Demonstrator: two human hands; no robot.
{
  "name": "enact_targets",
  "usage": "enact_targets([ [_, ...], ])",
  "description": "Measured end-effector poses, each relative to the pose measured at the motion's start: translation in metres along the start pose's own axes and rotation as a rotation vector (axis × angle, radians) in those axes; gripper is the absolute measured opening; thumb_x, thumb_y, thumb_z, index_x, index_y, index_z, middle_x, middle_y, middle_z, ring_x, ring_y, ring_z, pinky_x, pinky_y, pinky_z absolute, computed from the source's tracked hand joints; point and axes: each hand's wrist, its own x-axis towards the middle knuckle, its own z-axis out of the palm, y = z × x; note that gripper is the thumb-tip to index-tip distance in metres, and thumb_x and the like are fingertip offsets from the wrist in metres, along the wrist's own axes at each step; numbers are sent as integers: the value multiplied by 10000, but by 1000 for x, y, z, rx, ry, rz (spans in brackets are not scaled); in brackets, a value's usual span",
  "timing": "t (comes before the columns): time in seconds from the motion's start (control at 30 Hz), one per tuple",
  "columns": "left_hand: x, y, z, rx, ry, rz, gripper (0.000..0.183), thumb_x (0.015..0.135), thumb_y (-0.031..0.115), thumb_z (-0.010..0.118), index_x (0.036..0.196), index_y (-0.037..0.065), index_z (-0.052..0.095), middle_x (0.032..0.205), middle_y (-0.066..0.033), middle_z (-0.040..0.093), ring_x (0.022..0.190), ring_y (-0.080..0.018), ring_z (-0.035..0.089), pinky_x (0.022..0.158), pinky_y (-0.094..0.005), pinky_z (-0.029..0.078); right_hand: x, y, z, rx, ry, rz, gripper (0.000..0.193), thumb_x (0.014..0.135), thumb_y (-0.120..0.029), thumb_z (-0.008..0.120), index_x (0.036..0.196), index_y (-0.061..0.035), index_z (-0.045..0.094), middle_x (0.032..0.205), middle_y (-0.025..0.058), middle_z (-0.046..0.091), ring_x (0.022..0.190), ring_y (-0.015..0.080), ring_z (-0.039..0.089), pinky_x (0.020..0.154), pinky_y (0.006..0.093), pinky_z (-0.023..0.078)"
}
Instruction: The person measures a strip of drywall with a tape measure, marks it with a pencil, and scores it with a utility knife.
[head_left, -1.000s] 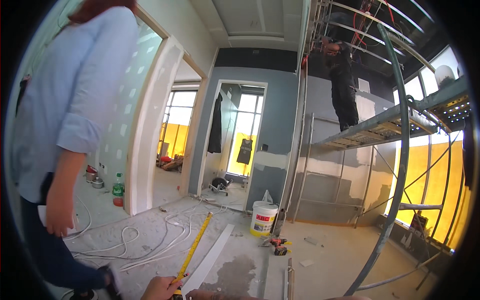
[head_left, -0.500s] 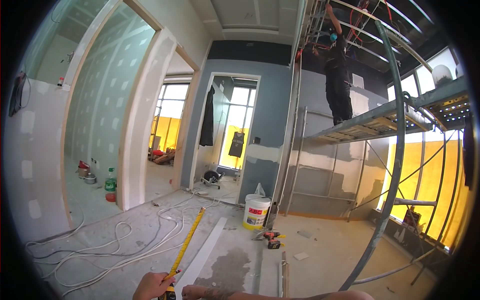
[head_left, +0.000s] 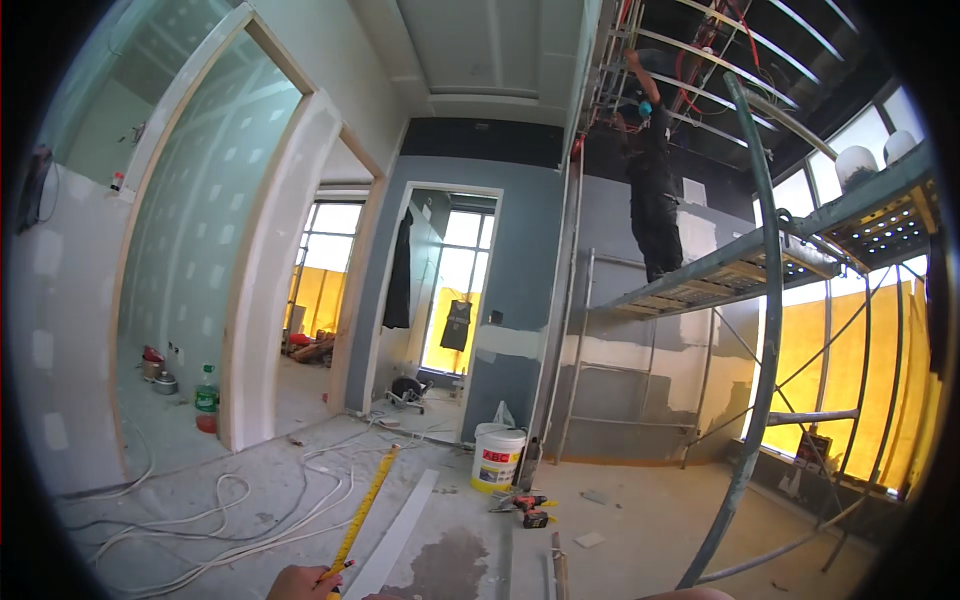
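At the lower edge, my left hand (head_left: 296,583) is closed around a tape measure, whose case is mostly cut off by the picture's edge. Its yellow blade (head_left: 366,506) runs out stiffly forward over the concrete floor. A thin pencil-like stick (head_left: 338,570) pokes out beside the fingers, across the blade. Of my right hand (head_left: 381,597) only a sliver shows to the right of the tape, its fingers hidden. Alongside the blade lies a long white strip (head_left: 402,530) on the floor.
Loose white cables (head_left: 230,520) sprawl on the left. Ahead stand a white bucket (head_left: 497,458) and a red-black cordless drill (head_left: 532,510). Scaffolding (head_left: 770,300) fills the right, a person (head_left: 655,190) standing on its platform, reaching overhead. Doorways open ahead and left.
My hands have sunk toward the lower edge; my right hand and forearm have mostly left the picture. The view has tilted up and shifted slightly right. The tape stays extended.
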Motion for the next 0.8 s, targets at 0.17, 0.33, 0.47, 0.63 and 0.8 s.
enact_targets([
  [0.17, 6, -3, -7, 244, -48, -4, 331, 914, 438, 547, 1106, 204, 684, 728, -86, 675, 626, -261, 648, 596, -360, 504, 1, 16, -1, 16, -33, -27, 259, 863, -281, 603, 1025, -96, 685, 981, 150, 671, 885, 309, 635, 802, 426, 514],
  [0.33, 4, 9, -20, 166, 18, 67, 319, 928, 407, 532, 910, 112, 655, 704, -146, 636, 654, -353, 611, 601, -447, 457, -12, -43, -54, -78, -234, 11, 400, 871, -428, 622, 1056, -81, 690, 745, 87, 687, 632, 157, 650, 647, 339, 552],
  [0.47, -7, 2, -36, 226, 45, -9, 297, 913, 390, 555, 932, 113, 661, 719, -154, 637, 683, -370, 610, 629, -457, 455, 5, -50, -40, 101, -433, 162, 391, 882, -411, 613, 1065, -72, 682, 742, 78, 675, 621, 153, 640, 619, 318, 545],
  [0.63, 5, -16, -36, 258, -6, -76, 319, 924, 441, 520, 982, 174, 685, 709, -107, 653, 658, -306, 632, 611, -420, 487, 14, -54, -47, -162, -517, -40, 385, 896, -406, 551, 1054, -74, 663, 1106, 166, 639, 1012, 307, 610, 900, 418, 487],
  [0.8, -3, -27, -32, 206, 66, -90, 376, 910, 456, 543, 888, 114, 697, 695, -121, 659, 653, -308, 648, 604, -392, 494, 10, -43, -30, -21, -191, -204, 314, 802, -368, 650, 889, -68, 677, 887, 133, 664, 870, 305, 626, 799, 412, 504],
])
